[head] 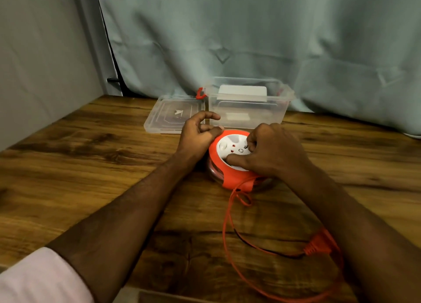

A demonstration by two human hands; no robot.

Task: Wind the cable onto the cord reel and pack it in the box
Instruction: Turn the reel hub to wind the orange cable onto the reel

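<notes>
the cord reel (230, 163) sits on the wooden tabletop (91, 161) near its middle, an orange round housing with a white face on top. the right hand (271, 150) lies over the right side of that face, its fingers curled down onto the white part and the thumb pressed flat on the near edge of it; what the fingertips pinch is too small to tell, but the grip is clenched on the reel's top. the left hand (200, 131) rests against the reel's far left rim, thumb touching the orange edge, the other fingers loosely bent and apart, grasping nothing. the orange cable (227, 223) leaves the reel at its near side, makes a small loop just beside it, then runs toward the near edge of the tabletop and curves right. its orange plug (319, 243) lies on the wood beside the right forearm. behind the reel stands the clear plastic box (248, 106), open, with a red latch (200, 93) at its left end. the clear lid (168, 117) lies flat just left of it. a pale curtain (250, 33) hangs behind.
</notes>
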